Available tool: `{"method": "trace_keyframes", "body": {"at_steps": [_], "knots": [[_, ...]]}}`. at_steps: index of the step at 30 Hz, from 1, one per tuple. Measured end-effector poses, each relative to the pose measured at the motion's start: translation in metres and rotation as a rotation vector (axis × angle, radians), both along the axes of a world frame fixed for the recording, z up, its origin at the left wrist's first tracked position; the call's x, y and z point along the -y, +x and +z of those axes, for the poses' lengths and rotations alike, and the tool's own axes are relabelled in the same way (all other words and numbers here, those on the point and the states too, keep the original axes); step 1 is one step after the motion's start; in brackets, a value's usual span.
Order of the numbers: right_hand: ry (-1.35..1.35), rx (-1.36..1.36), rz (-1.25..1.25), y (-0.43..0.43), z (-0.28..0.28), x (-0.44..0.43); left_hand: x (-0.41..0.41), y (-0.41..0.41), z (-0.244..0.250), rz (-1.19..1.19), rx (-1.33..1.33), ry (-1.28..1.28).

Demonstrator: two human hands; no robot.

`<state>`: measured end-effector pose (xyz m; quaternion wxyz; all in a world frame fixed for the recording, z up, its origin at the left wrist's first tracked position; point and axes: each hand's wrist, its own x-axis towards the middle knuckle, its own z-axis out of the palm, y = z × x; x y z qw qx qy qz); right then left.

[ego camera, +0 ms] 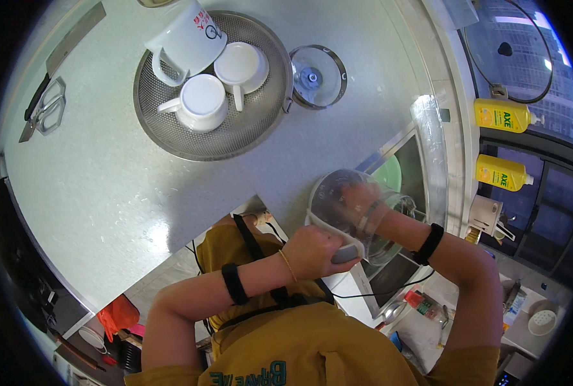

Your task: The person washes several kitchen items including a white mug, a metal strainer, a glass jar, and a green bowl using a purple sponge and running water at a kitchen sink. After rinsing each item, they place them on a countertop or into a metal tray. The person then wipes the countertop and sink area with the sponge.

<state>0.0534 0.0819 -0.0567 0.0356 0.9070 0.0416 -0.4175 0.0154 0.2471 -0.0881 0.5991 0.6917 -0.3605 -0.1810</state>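
Observation:
My left hand grips the white and grey handle of a clear blender jug, which lies tilted on its side over the counter's edge by the sink. Through the jug's mouth reaches my right hand, seen blurred through the clear wall; whether its fingers hold anything cannot be told. Further back, a perforated metal strainer basket bears a large white mug and two smaller upturned white cups. Beside the basket stands a clear round bowl with a metal centre post.
A cleaver and kitchen scissors lie at the counter's left. A green basin sits in the sink. Two yellow detergent bottles stand on the ledge at right. A black cable runs near my waist.

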Motion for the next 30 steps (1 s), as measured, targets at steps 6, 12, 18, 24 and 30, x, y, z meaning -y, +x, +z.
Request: {"method": "trace_keyframes", "body": {"at_steps": [6, 12, 18, 24, 30], "knots": [[-0.035, -0.011, 0.118, -0.002, -0.010, -0.010, -0.003, 0.001, 0.004, -0.017, 0.025, 0.046], [-0.007, -0.042, 0.286, -0.011, -0.016, 0.002, -0.002, -0.001, 0.002, -0.009, -0.001, 0.002], [-0.065, -0.088, 0.257, -0.021, -0.014, 0.011, 0.002, -0.004, 0.006, -0.058, -0.001, 0.047], [0.049, -0.121, 0.185, -0.018, -0.004, -0.007, -0.001, -0.002, 0.006, -0.014, 0.022, 0.022], [-0.059, -0.100, 0.305, -0.021, -0.010, 0.002, 0.002, -0.006, 0.004, 0.008, 0.021, -0.010]]}}
